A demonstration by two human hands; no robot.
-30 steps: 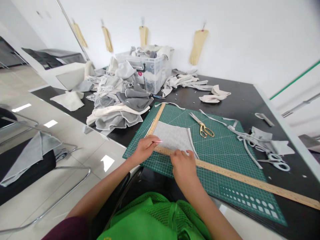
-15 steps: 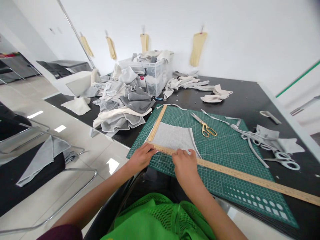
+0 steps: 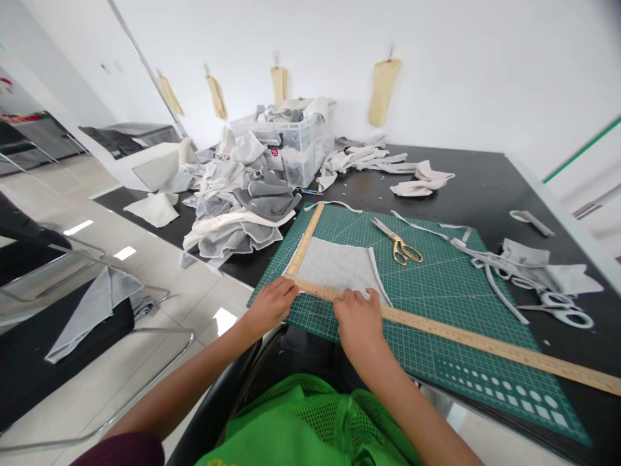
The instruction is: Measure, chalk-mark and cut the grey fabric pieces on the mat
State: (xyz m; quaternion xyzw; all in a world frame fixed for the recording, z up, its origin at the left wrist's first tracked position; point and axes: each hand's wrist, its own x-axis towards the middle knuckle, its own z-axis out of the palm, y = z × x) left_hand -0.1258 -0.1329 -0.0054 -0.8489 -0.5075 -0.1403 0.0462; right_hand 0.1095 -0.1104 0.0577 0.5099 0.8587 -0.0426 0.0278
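A grey fabric rectangle [image 3: 334, 265] lies on a green cutting mat [image 3: 436, 285]. A short wooden ruler [image 3: 305, 239] runs along its left edge, and a long wooden ruler [image 3: 460, 336] lies across its near edge. My left hand [image 3: 270, 304] is curled at the long ruler's left end, by the fabric's near left corner. It grips a thin pink pen, which is almost hidden now. My right hand [image 3: 359, 317] lies flat on the long ruler with its fingers stretched onto the fabric's near edge, pressing it down.
Gold scissors [image 3: 400, 246] lie on the mat beyond the fabric. White scissors [image 3: 563, 310] and grey strips [image 3: 509, 265] lie at the right. A fabric pile [image 3: 237, 200] and a clear bin [image 3: 291, 142] stand at the back left. A green mesh bag [image 3: 301, 421] is on my lap.
My left hand has slid from the fabric's lower left area down to the ruler's end, and the pink pen has dropped out of sight. My right hand stays on the ruler.
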